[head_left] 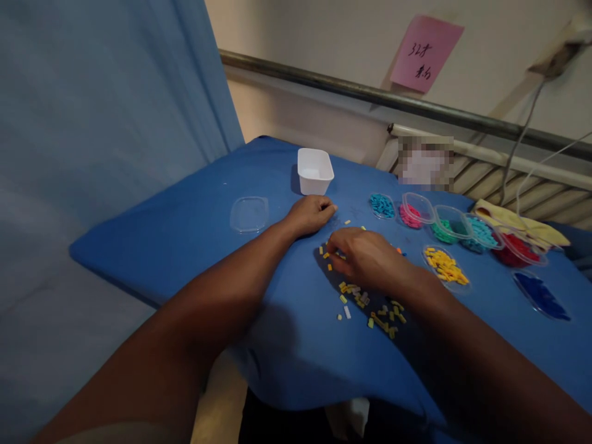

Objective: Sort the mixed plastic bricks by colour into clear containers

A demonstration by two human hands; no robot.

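Dozens of small pieces (361,301) beside the right hand (363,254)
White tub (316,184) beyond left hand (309,214); both curled, grip unclear.

A pink sheet of paper (428,54), tilted against the pale wall (319,31) just above a metal rail (370,94), bears two lines of dark handwriting. The upper line opens with the number "32", followed by a single character too loosely written to read with certainty; the lower line, in brushy, Chinese-looking strokes, cannot be made out surely. Lower down, a pixelated patch (425,163) shows no legible wording.
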